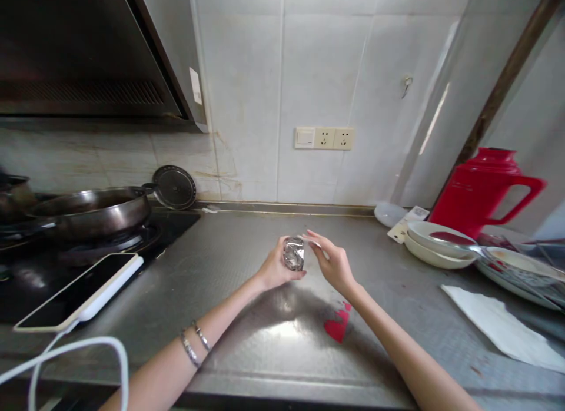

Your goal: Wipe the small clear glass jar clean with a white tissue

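Observation:
My left hand [274, 268] is wrapped round a small crumpled silver foil packet [293, 254], held above the steel counter [247, 317]. My right hand [332, 261] is right beside it, with thumb and fingertips pinching the packet's top edge. Both hands hover over the middle of the counter. A red scrap of wrapper [337, 325] lies on the counter under my right wrist. Two bracelets sit on my left forearm.
A phone [82, 290] with a white cable rests at the stove's edge, left. A dark pan [95, 211] sits on the burner. At the right are stacked bowls [435, 243], plates, a red thermos jug [483, 187] and a white paper towel [503, 328].

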Demonstrator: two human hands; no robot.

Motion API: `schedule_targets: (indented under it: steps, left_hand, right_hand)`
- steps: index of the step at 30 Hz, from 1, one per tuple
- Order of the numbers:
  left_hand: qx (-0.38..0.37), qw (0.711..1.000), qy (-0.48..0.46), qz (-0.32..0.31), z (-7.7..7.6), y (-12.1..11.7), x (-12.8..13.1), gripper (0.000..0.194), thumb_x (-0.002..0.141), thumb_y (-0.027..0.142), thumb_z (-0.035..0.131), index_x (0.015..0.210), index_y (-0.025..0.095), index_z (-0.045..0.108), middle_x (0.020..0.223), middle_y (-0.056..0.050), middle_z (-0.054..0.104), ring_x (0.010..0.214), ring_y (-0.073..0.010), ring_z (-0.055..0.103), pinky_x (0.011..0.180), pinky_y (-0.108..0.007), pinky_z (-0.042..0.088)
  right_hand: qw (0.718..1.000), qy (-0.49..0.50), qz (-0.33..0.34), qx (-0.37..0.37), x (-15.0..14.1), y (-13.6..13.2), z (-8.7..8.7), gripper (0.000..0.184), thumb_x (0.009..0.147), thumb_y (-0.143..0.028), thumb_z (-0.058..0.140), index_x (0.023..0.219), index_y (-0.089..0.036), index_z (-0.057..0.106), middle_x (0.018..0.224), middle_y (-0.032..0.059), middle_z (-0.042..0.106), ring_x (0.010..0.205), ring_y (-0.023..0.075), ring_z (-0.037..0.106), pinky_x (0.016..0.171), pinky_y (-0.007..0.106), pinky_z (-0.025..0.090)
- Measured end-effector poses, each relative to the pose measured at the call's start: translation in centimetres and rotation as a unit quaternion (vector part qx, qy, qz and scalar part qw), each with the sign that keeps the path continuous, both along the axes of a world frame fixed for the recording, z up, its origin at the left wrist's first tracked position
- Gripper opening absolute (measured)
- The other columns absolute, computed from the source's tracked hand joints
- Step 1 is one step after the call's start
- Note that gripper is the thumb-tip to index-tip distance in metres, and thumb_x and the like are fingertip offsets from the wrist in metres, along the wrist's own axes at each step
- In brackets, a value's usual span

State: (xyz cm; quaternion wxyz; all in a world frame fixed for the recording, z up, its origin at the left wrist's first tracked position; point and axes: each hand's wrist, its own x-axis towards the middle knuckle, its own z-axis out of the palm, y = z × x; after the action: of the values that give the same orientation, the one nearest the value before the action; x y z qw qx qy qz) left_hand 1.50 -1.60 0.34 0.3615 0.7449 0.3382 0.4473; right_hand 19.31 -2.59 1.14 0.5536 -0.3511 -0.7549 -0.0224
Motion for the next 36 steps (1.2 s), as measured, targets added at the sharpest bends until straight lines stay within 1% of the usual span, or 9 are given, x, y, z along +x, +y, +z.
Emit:
schedule_targets:
  steps: [5, 8, 10, 17, 22, 25, 29, 32, 36]
  left_hand:
    - [0.014, 1.000, 0.016, 0.010, -0.2, 0.2, -0.1, 0.072, 0.055, 0.020, 0.078, 0.114, 0.018, 0.039, 0.105, -0.007, 0.062, 0.089, -0.0194, 0.061, 0.076, -0.030, 0.047]
    - [0.023, 0.999, 0.036, 0.016, -0.6, 0.5, -0.2, 0.070, 0.056, 0.018, 0.076, 0.115, 0.019, 0.038, 0.105, -0.007, 0.063, 0.090, -0.0203, 0.062, 0.077, -0.031, 0.048]
    - [0.030, 0.999, 0.037, 0.020, -0.8, 0.6, -0.2, 0.069, 0.057, 0.018, 0.075, 0.116, 0.019, 0.038, 0.106, -0.007, 0.063, 0.092, -0.0206, 0.062, 0.078, -0.031, 0.047]
    - [0.030, 0.995, 0.082, 0.048, -1.0, 0.4, 0.0, 0.077, 0.053, 0.019, 0.078, 0.118, 0.019, 0.037, 0.105, -0.006, 0.063, 0.090, -0.0217, 0.061, 0.078, -0.032, 0.046]
    - [0.048, 0.996, 0.070, 0.030, -1.4, 0.5, 0.1, 0.074, 0.057, 0.019, 0.076, 0.119, 0.021, 0.036, 0.103, -0.005, 0.064, 0.089, -0.0206, 0.062, 0.074, -0.030, 0.047]
    - [0.060, 0.996, 0.060, 0.021, -1.3, 0.5, 0.2, 0.072, 0.058, 0.016, 0.073, 0.119, 0.020, 0.036, 0.105, -0.006, 0.063, 0.090, -0.0203, 0.062, 0.075, -0.029, 0.048]
    - [0.072, 0.995, 0.066, 0.023, -0.9, 0.3, 0.3, 0.068, 0.058, 0.018, 0.073, 0.116, 0.018, 0.038, 0.100, -0.006, 0.064, 0.087, -0.0201, 0.063, 0.075, -0.030, 0.049]
    - [0.068, 0.996, 0.053, 0.026, -0.6, 0.1, 0.3, 0.074, 0.057, 0.019, 0.075, 0.119, 0.018, 0.036, 0.102, -0.007, 0.065, 0.087, -0.0199, 0.063, 0.076, -0.031, 0.049]
    - [0.053, 0.997, 0.052, 0.024, -0.4, -0.2, 0.3, 0.077, 0.055, 0.020, 0.078, 0.119, 0.019, 0.037, 0.106, -0.008, 0.064, 0.091, -0.0209, 0.062, 0.079, -0.032, 0.048]
  right_hand:
    - [0.987, -0.121, 0.028, 0.104, -0.5, -0.8, -0.1, 0.037, 0.092, -0.009, 0.041, 0.122, -0.022, 0.057, 0.119, 0.0094, 0.067, 0.118, 0.0203, 0.059, 0.102, 0.045, 0.049]
    - [0.971, -0.191, 0.036, 0.139, -0.8, -1.3, 0.0, 0.042, 0.090, -0.003, 0.036, 0.125, -0.019, 0.054, 0.120, 0.0116, 0.066, 0.122, 0.0207, 0.055, 0.106, 0.050, 0.044]
    - [0.966, -0.211, 0.035, 0.148, -0.8, -1.3, 0.1, 0.044, 0.088, -0.001, 0.035, 0.125, -0.017, 0.053, 0.121, 0.0131, 0.065, 0.122, 0.0211, 0.055, 0.106, 0.052, 0.043]
    - [0.977, -0.171, 0.006, 0.127, -0.2, -0.2, -0.2, 0.044, 0.088, -0.001, 0.038, 0.125, -0.020, 0.052, 0.108, 0.0110, 0.071, 0.110, 0.0224, 0.064, 0.102, 0.055, 0.046]
    - [0.972, -0.180, 0.012, 0.150, -0.6, -0.7, -0.2, 0.047, 0.084, 0.001, 0.036, 0.125, -0.018, 0.051, 0.111, 0.0132, 0.069, 0.117, 0.0230, 0.059, 0.103, 0.055, 0.045]
    - [0.964, -0.206, 0.021, 0.165, -1.0, -1.4, -0.1, 0.049, 0.083, 0.002, 0.035, 0.125, -0.017, 0.049, 0.117, 0.0140, 0.067, 0.121, 0.0225, 0.056, 0.106, 0.056, 0.040]
    - [0.958, -0.227, 0.026, 0.170, -1.3, -2.0, 0.3, 0.047, 0.083, 0.001, 0.036, 0.123, -0.018, 0.051, 0.117, 0.0121, 0.067, 0.123, 0.0222, 0.054, 0.111, 0.059, 0.030]
    - [0.967, -0.200, 0.006, 0.156, -1.0, -1.9, 0.6, 0.045, 0.084, -0.001, 0.037, 0.121, -0.020, 0.054, 0.116, 0.0097, 0.068, 0.121, 0.0227, 0.056, 0.113, 0.061, 0.022]
    - [0.978, -0.171, -0.023, 0.119, -0.4, -1.5, 0.8, 0.040, 0.088, -0.006, 0.040, 0.119, -0.022, 0.057, 0.112, 0.0083, 0.070, 0.123, 0.0244, 0.054, 0.113, 0.062, 0.020]
